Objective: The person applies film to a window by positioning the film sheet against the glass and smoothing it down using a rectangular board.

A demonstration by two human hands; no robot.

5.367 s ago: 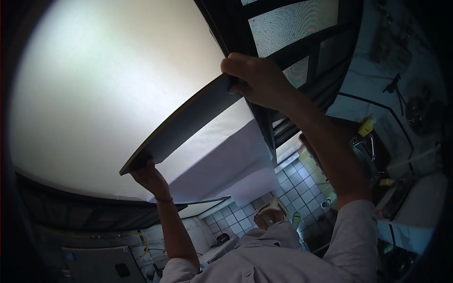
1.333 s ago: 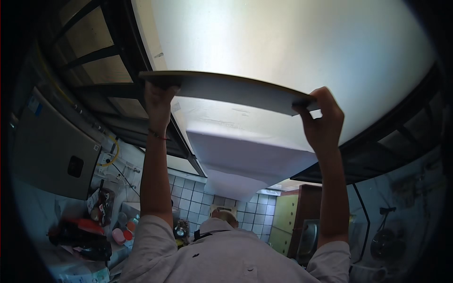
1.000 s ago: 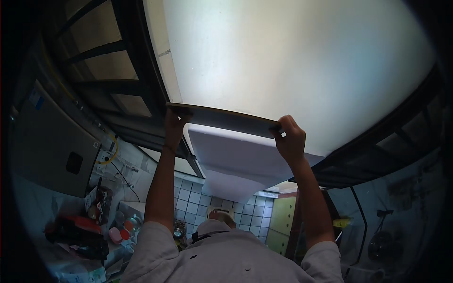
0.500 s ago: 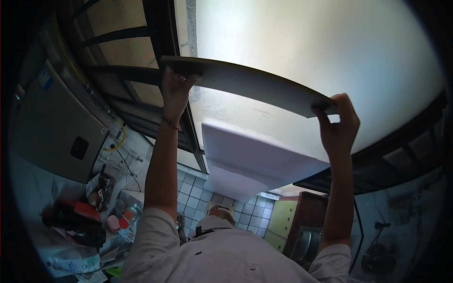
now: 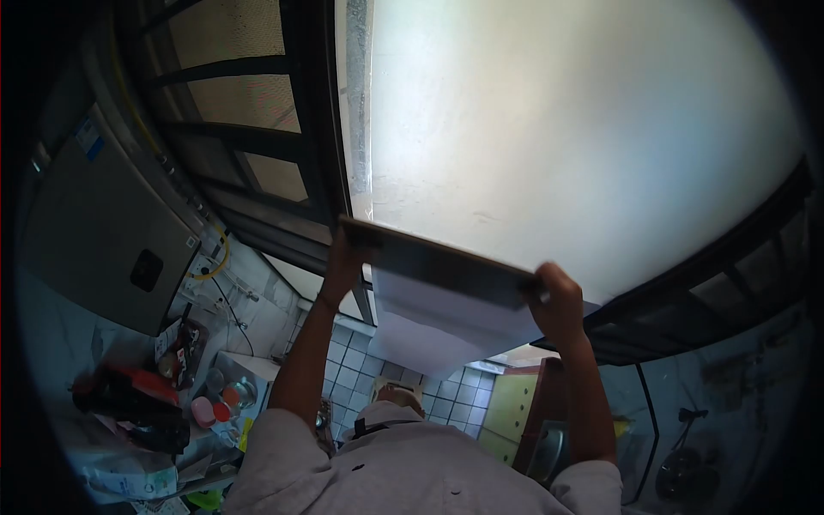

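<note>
Both hands hold a long, thin dark board [image 5: 442, 264] by its two ends, flat side toward me. My left hand [image 5: 348, 262] grips its left end beside the dark window frame. At the right end, my right hand [image 5: 556, 300] is closed round the board's edge. The board lies against or just in front of a large pale, bright sheet [image 5: 549, 129]; whether it touches is unclear. Below the board, a pale lilac sheet [image 5: 429, 330] hangs down over the doorway area.
A grey metal box [image 5: 107, 232] with a yellow hose is on the left wall. Beneath it, a counter holds a red and black bag [image 5: 133, 408] and jars. Dark barred window panels [image 5: 257, 103] flank the sheet. A stool [image 5: 396, 388] stands on the tiled floor; a cabinet [image 5: 511, 412] is to the right.
Since half a second ago, both hands and the board have moved down across the pale sheet. Over the earlier frames the board went down, up, then down again, and the view turned.
</note>
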